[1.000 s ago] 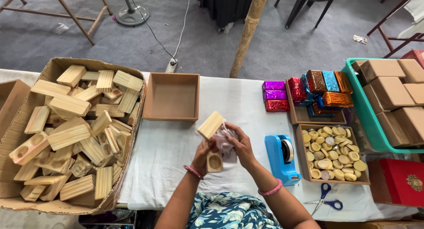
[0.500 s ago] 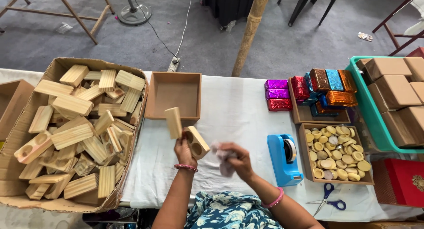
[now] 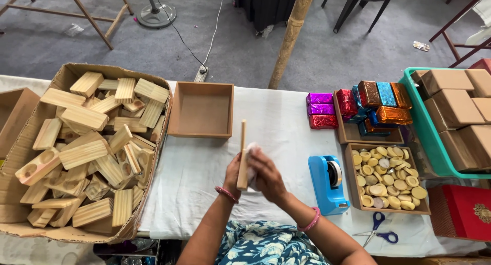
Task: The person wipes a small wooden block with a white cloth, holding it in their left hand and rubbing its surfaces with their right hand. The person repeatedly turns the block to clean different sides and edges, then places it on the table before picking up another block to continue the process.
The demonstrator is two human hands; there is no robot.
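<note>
My left hand (image 3: 232, 176) holds a pale wooden block (image 3: 242, 153) upright and edge-on above the white tablecloth (image 3: 279, 127). My right hand (image 3: 267, 175) presses a small white cloth (image 3: 251, 157) flat against the block's right face. Both hands sit at the table's front middle, just below an empty brown tray (image 3: 202, 110). To the left, a big cardboard box (image 3: 153, 157) is heaped with several similar wooden blocks (image 3: 84, 118), some with round holes.
A blue tape dispenser (image 3: 328, 184) stands right of my hands, blue-handled scissors (image 3: 377, 229) near the front edge. A brown tray of round pale discs (image 3: 387, 177), foil-wrapped bars (image 3: 378, 104), a green crate (image 3: 423, 132) of brown boxes (image 3: 449, 109) and a red box (image 3: 465, 212) fill the right side.
The block was turned from lying tilted in both hands to standing upright in my left hand. My right hand came back with the white cloth and now presses on the block's side.
</note>
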